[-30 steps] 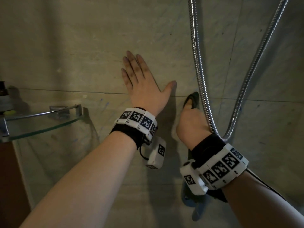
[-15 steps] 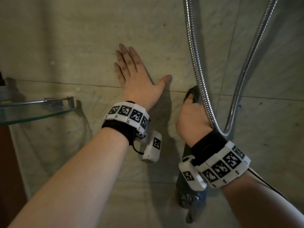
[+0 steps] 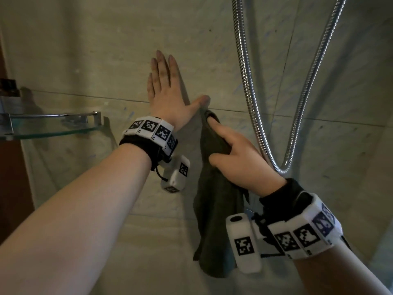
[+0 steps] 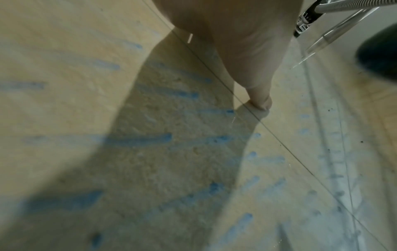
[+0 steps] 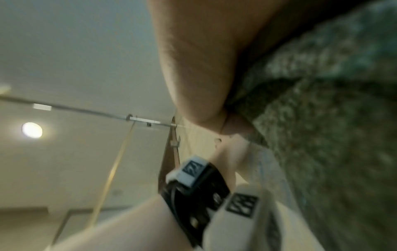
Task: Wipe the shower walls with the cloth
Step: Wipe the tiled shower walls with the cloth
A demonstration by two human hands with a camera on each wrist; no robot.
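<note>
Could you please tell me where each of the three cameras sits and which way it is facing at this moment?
Head: sits on the head, looks down at the shower wall; both forearms, left hand flat on the wall, right hand gripping the cloth.
Left wrist: looks along the palm at the wall; shows the thumb.
Right wrist: faces upward past the thumb and cloth; shows the left wrist.
Shared: all three show the cloth.

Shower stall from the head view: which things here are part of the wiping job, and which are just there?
Part of the job:
dark cloth, held by the right hand
tiled wall, with the left hand flat against it

Just there:
metal shower hose
glass corner shelf
</note>
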